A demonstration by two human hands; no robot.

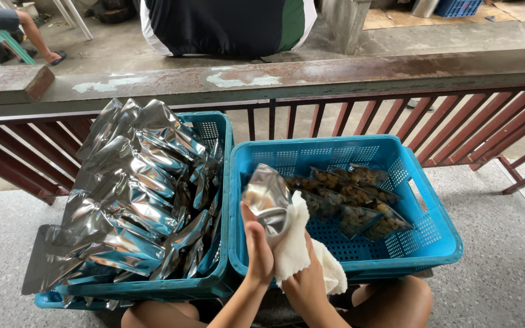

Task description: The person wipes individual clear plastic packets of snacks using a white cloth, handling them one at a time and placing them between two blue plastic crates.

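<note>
Partly, white cloth [296, 243] hides silver pouch [267, 197].

Silver foil pouches [135, 194] heaped in the left blue crate [220, 130]; clear-fronted filled pouches [350, 197] lying in the right crate [335, 149]; one silver pouch [265, 197] held upright.

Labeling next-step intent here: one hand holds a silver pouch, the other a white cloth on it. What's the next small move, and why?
Probably lay the silver pouch in the right blue crate beside the pouches already lying there. The left hand holds it up over that crate while the right hand presses the white cloth against it, and the left crate is piled high with more silver pouches.
</note>
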